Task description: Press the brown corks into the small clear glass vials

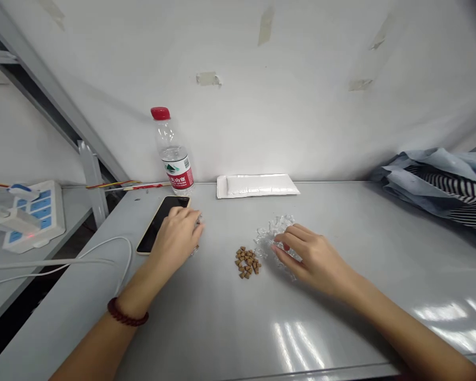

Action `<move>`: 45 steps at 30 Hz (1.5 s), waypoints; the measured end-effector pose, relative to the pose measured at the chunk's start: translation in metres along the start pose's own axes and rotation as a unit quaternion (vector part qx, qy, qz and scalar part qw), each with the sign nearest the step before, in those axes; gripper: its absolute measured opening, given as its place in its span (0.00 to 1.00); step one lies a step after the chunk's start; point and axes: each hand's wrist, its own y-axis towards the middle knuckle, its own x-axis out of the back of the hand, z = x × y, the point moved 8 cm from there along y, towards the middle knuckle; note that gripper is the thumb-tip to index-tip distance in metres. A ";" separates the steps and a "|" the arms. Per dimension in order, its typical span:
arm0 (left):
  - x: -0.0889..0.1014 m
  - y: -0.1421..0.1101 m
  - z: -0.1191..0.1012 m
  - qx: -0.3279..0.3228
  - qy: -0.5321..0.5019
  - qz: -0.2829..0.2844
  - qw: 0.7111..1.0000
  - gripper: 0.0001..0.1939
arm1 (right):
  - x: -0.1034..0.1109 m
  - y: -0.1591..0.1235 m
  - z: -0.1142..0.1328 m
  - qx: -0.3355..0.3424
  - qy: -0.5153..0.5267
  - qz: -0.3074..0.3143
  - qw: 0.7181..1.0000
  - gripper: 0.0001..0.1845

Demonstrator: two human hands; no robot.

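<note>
My right hand (pixel 307 254) is over a loose heap of small clear plastic pieces (pixel 275 226). Its thumb and forefinger tips come close together in a pinch at the heap's left side; anything between them is too small to name. Left of the heap lies a little pile of brown kibble-like pieces (pixel 256 266). My left hand (pixel 178 233), a dark red beaded bracelet (pixel 127 313) on its wrist, rests beside and partly over a black-screened phone (pixel 156 225). Its fingers curl downward, and a few clear bits show at their edges. What lies beneath them is hidden.
A red-capped water bottle (pixel 176 164) stands at the back left by the wall. A flat white packet (pixel 257 185) lies along the wall. Blue-grey and striped fabric (pixel 440 185) is heaped at right. A power strip (pixel 55 211) and white cables (pixel 99 241) are at left.
</note>
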 end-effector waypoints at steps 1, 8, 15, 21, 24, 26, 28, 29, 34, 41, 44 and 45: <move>-0.005 0.000 -0.004 -0.012 0.003 0.003 1.000 0.16 | 0.000 0.000 0.001 0.001 0.002 -0.002 1.000 0.12; -0.011 -0.005 -0.039 -0.112 -0.037 -0.001 0.993 0.15 | -0.001 0.002 0.004 0.012 0.015 0.006 1.000 0.13; 0.013 -0.026 -0.083 -0.099 -0.324 0.012 0.941 0.12 | -0.003 0.000 0.023 0.045 0.054 -0.030 0.997 0.14; -0.003 -0.039 -0.099 0.041 -0.521 0.163 0.837 0.11 | -0.007 -0.005 0.036 0.080 0.089 -0.072 0.990 0.11; -0.011 -0.039 -0.094 0.085 -0.535 0.178 0.822 0.12 | -0.007 -0.006 0.040 0.104 0.077 -0.072 0.989 0.10; -0.013 -0.037 -0.090 0.089 -0.515 0.168 0.836 0.11 | -0.007 -0.005 0.040 0.105 0.065 -0.066 0.990 0.11; -0.013 -0.035 -0.085 0.086 -0.486 0.152 0.856 0.11 | -0.005 -0.004 0.038 0.100 0.056 -0.064 0.991 0.11; -0.014 -0.035 -0.083 0.082 -0.472 0.145 0.866 0.11 | -0.004 -0.003 0.036 0.094 0.050 -0.067 0.992 0.11; -0.012 -0.033 -0.084 0.024 -0.405 0.132 0.904 0.13 | -0.003 0.002 0.012 0.036 0.010 -0.054 0.998 0.11; 0.016 -0.018 -0.020 0.144 -0.287 0.027 0.947 0.13 | -0.016 0.004 -0.013 -0.027 -0.013 0.035 0.999 0.10; 0.031 -0.010 0.006 0.150 -0.159 -0.025 0.975 0.15 | -0.017 0.003 -0.013 -0.033 -0.023 0.047 0.998 0.09; 0.030 -0.007 0.010 0.140 -0.123 -0.024 0.982 0.16 | -0.017 0.003 -0.012 -0.032 -0.025 0.047 0.998 0.09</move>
